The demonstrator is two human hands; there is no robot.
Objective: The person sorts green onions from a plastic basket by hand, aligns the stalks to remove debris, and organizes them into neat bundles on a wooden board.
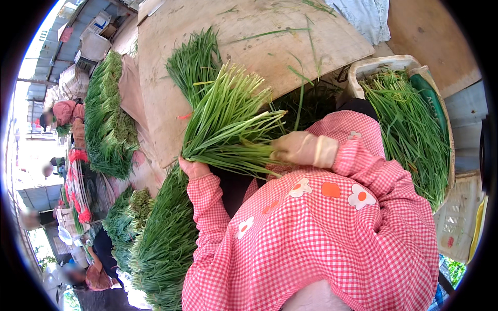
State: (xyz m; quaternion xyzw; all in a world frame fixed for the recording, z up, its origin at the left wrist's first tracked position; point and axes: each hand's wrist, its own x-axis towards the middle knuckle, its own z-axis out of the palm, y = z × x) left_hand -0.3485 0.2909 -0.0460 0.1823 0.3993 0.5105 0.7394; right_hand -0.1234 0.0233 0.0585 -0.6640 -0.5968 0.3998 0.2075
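A loose bunch of garlic chives (220, 129), with pale cut ends fanned to the upper right, lies across the near edge of the board. My left hand (194, 168) is closed around the bunch at its lower left. At its right side, my right hand (296, 149), in a pale glove, is curled against some stalk ends; the fingertips are blurred by motion. Another sheaf of green leaves (194, 65) rests on the board beyond the bunch.
Scattered leaves lie on the wooden board (270, 46). To my right stands a white crate (355, 70) full of chives. Large heaps of chives (165, 238) line my left, with further piles (109, 119) beyond. Several people work at the far left, near red ties (78, 155).
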